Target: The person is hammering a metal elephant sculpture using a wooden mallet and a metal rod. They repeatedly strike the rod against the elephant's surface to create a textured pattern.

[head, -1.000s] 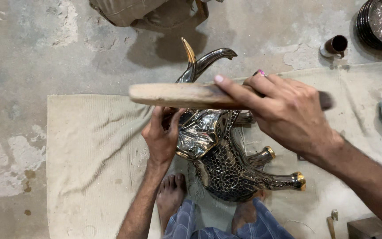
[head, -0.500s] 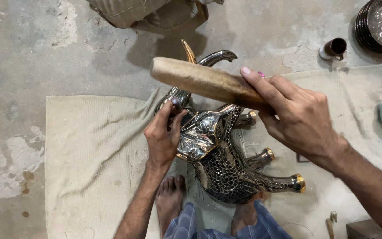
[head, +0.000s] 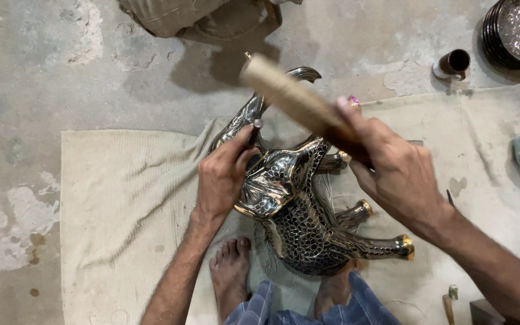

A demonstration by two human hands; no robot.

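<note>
Two hands work over a metal elephant (head: pixel 308 222) lying on its side on a cloth (head: pixel 121 198). The left hand (head: pixel 224 177) is closed around a thin punch (head: pixel 253 133), its tip set near the elephant's head, by the trunk. The right hand (head: pixel 392 174) grips a wooden mallet (head: pixel 290 96), raised and blurred above the punch. Bare feet (head: pixel 230 283) rest against the elephant's back at the cloth's near edge. A small cup (head: pixel 451 64) and stacked plates (head: pixel 519 30) sit well apart at the upper right. To strike well, I judge the punch should stand steady and square to the metal, with the mallet meeting its top flat and the fingers kept below the struck end.
</note>
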